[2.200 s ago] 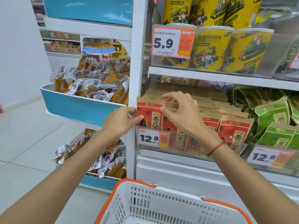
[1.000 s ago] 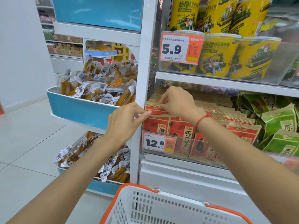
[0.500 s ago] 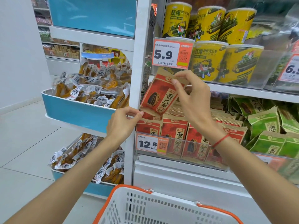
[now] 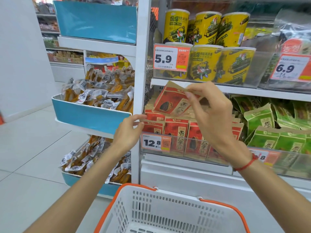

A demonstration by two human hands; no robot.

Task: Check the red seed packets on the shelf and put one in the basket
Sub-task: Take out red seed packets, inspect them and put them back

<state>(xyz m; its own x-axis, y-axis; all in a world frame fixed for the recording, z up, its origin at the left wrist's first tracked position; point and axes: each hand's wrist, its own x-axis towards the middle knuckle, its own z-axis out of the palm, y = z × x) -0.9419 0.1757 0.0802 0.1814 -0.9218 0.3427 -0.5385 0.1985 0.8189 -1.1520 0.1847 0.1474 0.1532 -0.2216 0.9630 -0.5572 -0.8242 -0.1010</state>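
A: Basket [image 4: 168, 214] sits nearest, under both arms, rdy for the drop imo.

B: Yep. My left hand [image 4: 128, 132] pinches the front-left packet [image 4: 152, 126], prob steadying the row. Right hand [image 4: 211, 113] pinches the lifted red packet [image 4: 170, 102] by its top corner, tilted, above the shelf [image 4: 235, 89] stack.

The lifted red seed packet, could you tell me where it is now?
Head view, centre: the red seed packet hangs pinched in the right hand, above the shelved red packets.
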